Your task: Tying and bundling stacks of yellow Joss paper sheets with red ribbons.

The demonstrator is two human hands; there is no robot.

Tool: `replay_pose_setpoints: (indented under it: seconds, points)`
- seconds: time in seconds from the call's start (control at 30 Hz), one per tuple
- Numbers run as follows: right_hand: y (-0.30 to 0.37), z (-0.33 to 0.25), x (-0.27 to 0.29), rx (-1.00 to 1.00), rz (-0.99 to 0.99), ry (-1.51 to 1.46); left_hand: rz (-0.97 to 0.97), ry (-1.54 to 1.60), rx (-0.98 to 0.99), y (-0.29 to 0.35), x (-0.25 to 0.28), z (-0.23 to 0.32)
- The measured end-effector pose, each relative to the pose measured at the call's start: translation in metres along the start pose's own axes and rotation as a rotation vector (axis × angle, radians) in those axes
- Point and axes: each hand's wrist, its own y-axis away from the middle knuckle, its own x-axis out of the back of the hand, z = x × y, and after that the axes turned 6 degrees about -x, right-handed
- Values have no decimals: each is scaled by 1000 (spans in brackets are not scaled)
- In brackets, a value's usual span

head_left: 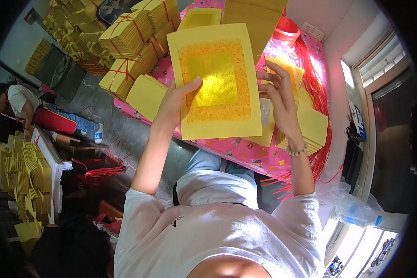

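Observation:
Upright in front of me is a yellow sheet of paper (217,81) with a shiny gold square in an orange speckled border; whether it is one sheet or a thin stack, I cannot tell. My left hand (176,99) grips its left edge, thumb across the front and fingers hidden behind. Beside the right edge, my right hand (281,90) has its fingers apart and slightly bent, the tips close to the paper or touching it. Behind the sheet, a pink patterned table (217,147) bears a yellow paper stack (147,96) on the left and another yellow stack (314,124) on the right.
Bundles of yellow paper tied with red string (125,34) rise at the back left. Long red strings (310,69) hang down the table's right side. A person (23,102) sits at the far left near more yellow stacks (28,171). A plastic bottle (359,213) lies by the window.

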Motion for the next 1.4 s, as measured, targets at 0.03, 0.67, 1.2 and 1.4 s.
replay_pose_setpoints:
  seconds: [0.03, 0.67, 1.2, 1.4]
  points:
    - [4, 2, 2, 100, 0, 68, -23, 54, 39, 0, 2, -4]
    - [5, 23, 18, -37, -201, 84, -145, 22, 113, 20, 20, -37]
    - [-28, -22, 12, 90, -105, 667, -330, -654, -204, -5, -14, 12]
    - [-36, -29, -14, 257, 5, 550, -250, -448, -300, -15, -11, -10]
